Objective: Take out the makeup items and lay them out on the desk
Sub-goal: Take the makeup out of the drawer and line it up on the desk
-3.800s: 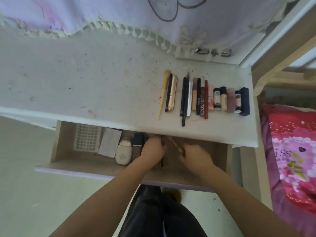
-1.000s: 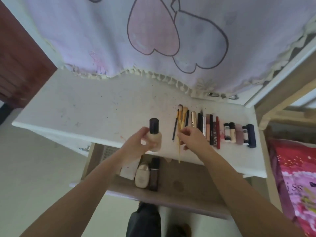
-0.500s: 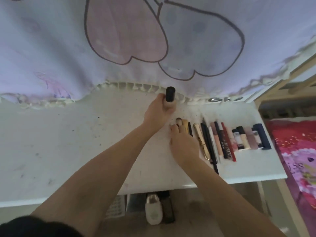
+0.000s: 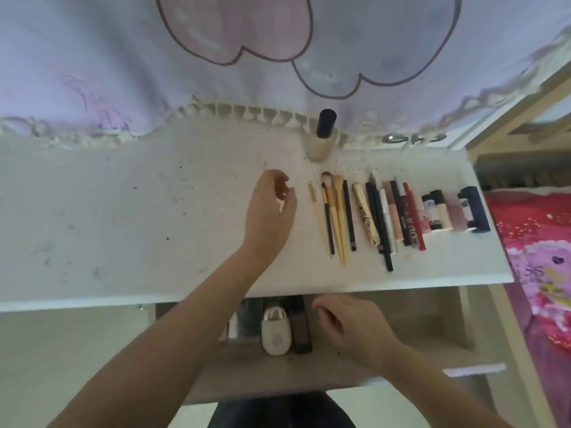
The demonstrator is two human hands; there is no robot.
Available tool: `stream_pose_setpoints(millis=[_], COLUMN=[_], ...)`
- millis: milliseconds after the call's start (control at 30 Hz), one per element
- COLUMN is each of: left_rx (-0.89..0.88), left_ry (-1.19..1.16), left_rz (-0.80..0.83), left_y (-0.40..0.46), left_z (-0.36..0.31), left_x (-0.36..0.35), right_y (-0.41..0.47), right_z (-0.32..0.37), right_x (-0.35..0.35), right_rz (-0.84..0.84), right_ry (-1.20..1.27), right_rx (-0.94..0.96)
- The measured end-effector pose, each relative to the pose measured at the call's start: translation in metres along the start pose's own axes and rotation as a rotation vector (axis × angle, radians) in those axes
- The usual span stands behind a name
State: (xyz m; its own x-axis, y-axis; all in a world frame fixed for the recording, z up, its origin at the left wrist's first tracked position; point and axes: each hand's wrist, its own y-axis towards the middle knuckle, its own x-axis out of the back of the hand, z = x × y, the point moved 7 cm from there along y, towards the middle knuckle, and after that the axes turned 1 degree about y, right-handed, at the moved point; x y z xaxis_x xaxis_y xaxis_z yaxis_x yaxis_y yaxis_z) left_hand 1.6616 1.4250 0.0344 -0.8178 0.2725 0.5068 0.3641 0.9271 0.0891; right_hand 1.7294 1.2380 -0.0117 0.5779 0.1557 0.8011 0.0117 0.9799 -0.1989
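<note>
Fingers on both my hands hang loosely curled, empty: left hand [image 4: 268, 211] over the worktop [image 4: 123, 211], right hand [image 4: 349, 329] above the open drawer [image 4: 432, 322], where a white compact [image 4: 275, 332] and dark tube [image 4: 300, 329] lie.

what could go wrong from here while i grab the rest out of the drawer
The foundation bottle stands upright at the desk's back edge, just behind the brush tips; a reach past it might tip it onto the row of brushes. The long black pencil ends close to the front edge, above the open drawer, so a bump from the right hand could roll it off. The left hand hovers beside the row and could scatter it.
</note>
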Motion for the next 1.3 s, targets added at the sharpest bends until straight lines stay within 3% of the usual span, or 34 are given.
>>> stream_pose_setpoints(millis=[33, 100, 167, 233, 367, 533, 633, 733, 900, 1067, 1200, 1300], left_rx=[-0.02, 0.054, 0.134, 0.303, 0.364, 0.307, 0.319, 0.421, 0.501, 0.561, 0.406, 0.31], left_ry=[-0.034, 0.002, 0.169, 0.316, 0.588, 0.826, 0.875, 0.829, 0.691, 0.201, 0.103, 0.006], left_rz=[0.012, 0.206, 0.458, 0.576, 0.46, 0.475, 0.411, 0.403, 0.377, 0.272, 0.386, 0.357], left_y=[-0.039, -0.118, -0.179, -0.203, -0.181, -0.171, -0.164, -0.159, -0.164, -0.194, -0.207, -0.19], left_z=[0.003, 0.017, 0.037, 0.063, 0.097, 0.126, 0.134, 0.137, 0.126, 0.115, 0.085, 0.056], left_x=[0.008, 0.0, -0.029, -0.055, -0.071, -0.094, -0.099, -0.103, -0.099, -0.074, -0.052, -0.025], right_y=[-0.008, -0.013, -0.007, 0.01, 0.045, 0.06, 0.058, 0.044, 0.006, -0.032, -0.043, -0.032], right_z=[-0.016, -0.049, -0.07, -0.079, -0.076, -0.071, -0.084, -0.1, -0.104, -0.104, -0.089, -0.066], right_x=[-0.025, -0.057, -0.071, -0.079, -0.098, -0.089, -0.087, -0.091, -0.095, -0.073, -0.031, 0.012], right_rz=[0.13, 0.23, 0.182, 0.13, 0.017, -0.342, -0.324, -0.113, 0.088, 0.198, 0.248, 0.213], right_ry=[-0.034, -0.045, 0.034, 0.069, 0.23, 0.267, 0.229, 0.0, 0.25, 0.231, 0.211, 0.155], right_rx=[-0.097, -0.296, -0.436, -0.465, -0.486, -0.403, -0.392, -0.432, -0.504, -0.545, -0.473, -0.356])
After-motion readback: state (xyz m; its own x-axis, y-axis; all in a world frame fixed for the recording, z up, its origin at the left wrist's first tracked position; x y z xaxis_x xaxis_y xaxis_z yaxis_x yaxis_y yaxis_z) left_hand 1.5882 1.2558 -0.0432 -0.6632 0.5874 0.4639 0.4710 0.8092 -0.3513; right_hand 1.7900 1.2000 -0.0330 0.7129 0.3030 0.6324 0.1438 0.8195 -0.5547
